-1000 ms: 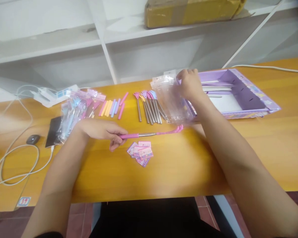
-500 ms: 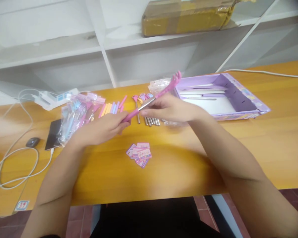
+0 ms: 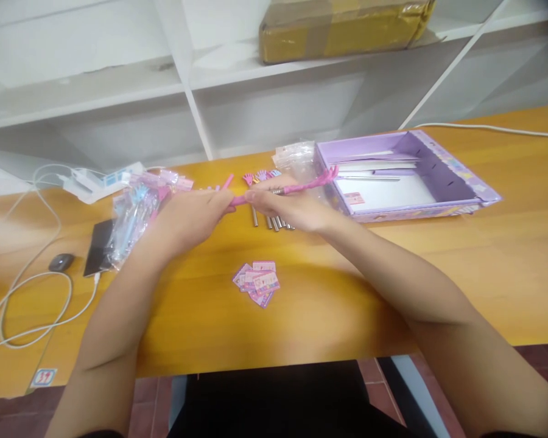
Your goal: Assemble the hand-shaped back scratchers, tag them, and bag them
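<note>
My left hand (image 3: 194, 219) is closed on the pink handle end of a stick with a pink hand-shaped head (image 3: 313, 181). Around its metal middle, close to my left fingers, my right hand (image 3: 287, 204) is closed too. The stick lies nearly level, its head pointing right toward the purple box. Beneath and behind my right hand are several metal rods (image 3: 276, 224) and small coloured hand-shaped heads (image 3: 261, 176). A pink tube (image 3: 228, 182) shows just beyond my left hand. Small pink cards (image 3: 259, 283) lie overlapped nearer the table's front edge.
An open purple box (image 3: 452, 213) stands at the right with papers and a rod inside. Clear plastic bags (image 3: 295, 156) lie beside it. At the left are packaged items (image 3: 132, 213), a black tablet (image 3: 97, 243), a mouse (image 3: 61, 262), white cables and a power strip (image 3: 101, 182).
My right hand has moved left along the stick, closer to my left hand. The stick has tipped down to nearly level, and my left hand now covers most of the coloured tubes.
</note>
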